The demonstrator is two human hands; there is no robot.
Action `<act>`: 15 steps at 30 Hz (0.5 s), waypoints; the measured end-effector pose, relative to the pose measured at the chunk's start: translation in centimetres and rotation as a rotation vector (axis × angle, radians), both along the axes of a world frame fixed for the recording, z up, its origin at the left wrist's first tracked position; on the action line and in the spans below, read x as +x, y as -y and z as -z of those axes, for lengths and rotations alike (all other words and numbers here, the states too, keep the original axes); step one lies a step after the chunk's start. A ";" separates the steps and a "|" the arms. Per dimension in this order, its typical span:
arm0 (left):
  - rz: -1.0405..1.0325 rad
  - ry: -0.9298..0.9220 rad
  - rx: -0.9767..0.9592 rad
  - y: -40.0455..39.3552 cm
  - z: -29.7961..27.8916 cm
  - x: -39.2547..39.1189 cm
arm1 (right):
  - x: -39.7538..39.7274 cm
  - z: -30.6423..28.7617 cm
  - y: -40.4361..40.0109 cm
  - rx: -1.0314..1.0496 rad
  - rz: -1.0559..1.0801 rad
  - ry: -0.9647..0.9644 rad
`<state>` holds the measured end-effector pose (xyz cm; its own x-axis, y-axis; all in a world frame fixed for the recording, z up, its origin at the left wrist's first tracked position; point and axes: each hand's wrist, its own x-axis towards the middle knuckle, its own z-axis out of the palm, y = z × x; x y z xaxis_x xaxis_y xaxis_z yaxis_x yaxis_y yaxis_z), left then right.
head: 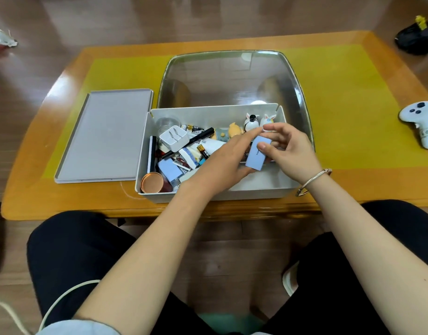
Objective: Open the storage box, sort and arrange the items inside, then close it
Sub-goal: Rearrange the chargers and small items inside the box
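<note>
The surface (353,184) was glossy varnished wood at its edges, with a matt yellow mat (341,105) across the middle. The storage box (208,193) looked like matt pale plastic, and its raised lid (232,78) was clear and shiny. At lower left of the box sat a can (151,182) of coppery metal. On the right wrist a bangle (313,181) gleamed like metal.
</note>
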<state>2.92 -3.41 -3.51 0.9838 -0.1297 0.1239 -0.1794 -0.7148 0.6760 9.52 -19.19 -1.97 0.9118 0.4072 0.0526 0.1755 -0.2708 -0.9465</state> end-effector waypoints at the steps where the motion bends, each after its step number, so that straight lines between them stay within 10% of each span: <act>1: 0.020 0.009 0.005 -0.2 -0.1 0.2 | 0.1 0.0 0.2 0.003 -0.029 -0.017; 11: 0.075 -0.202 0.260 -0.5 0.3 1.6 | 1.8 0.2 2.8 -0.377 0.194 0.409; 15: 0.141 -0.303 0.320 1.1 0.8 2.8 | 2.1 1.4 3.6 -0.559 0.180 0.138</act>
